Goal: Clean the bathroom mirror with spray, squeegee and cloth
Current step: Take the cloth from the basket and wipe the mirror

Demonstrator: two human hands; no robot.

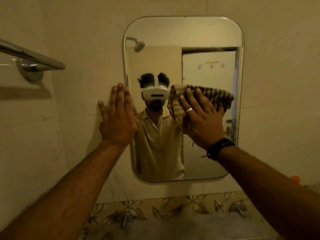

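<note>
A rounded rectangular mirror (199, 32) hangs on the tiled wall straight ahead. My right hand (200, 118) presses a brown checked cloth (214, 97) flat against the glass at mid height, right of centre. My left hand (117, 116) lies flat with fingers spread on the wall, over the mirror's left edge, and holds nothing. The mirror reflects a person wearing a white headset. No spray bottle or squeegee shows in view.
A metal towel bar (34, 56) juts from the wall at the upper left. Two taps (126, 219) (239, 207) stand below the mirror against a leaf-patterned tile band. An orange object (295, 179) peeks out at the right edge.
</note>
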